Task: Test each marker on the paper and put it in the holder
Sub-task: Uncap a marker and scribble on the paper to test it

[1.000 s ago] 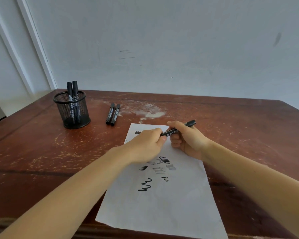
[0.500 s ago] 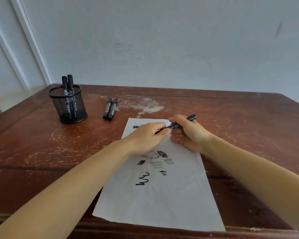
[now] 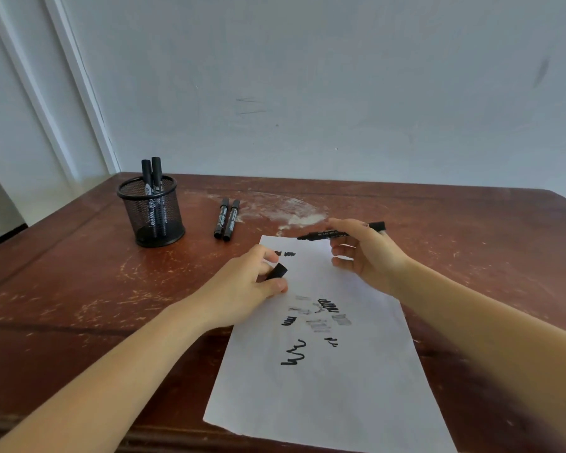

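A white paper [image 3: 350,380] with several black and grey scribbles lies on the wooden table. My right hand [image 3: 366,256] holds an uncapped black marker [image 3: 330,235] level above the paper's far edge, tip pointing left. My left hand [image 3: 245,289] rests at the paper's left edge and pinches the black cap [image 3: 276,271]. Two capped black markers [image 3: 226,220] lie side by side on the table beyond the paper. A black mesh holder [image 3: 151,212] at the far left has two markers standing in it.
The worn brown table [image 3: 79,289] meets a pale wall at the back. A white door frame [image 3: 62,93] stands at the left. The table's front edge runs just below the paper's near end.
My hands have pulled apart: the cap has come off the marker and stays in my left hand, which moved down and left. My right hand lifted the marker slightly.
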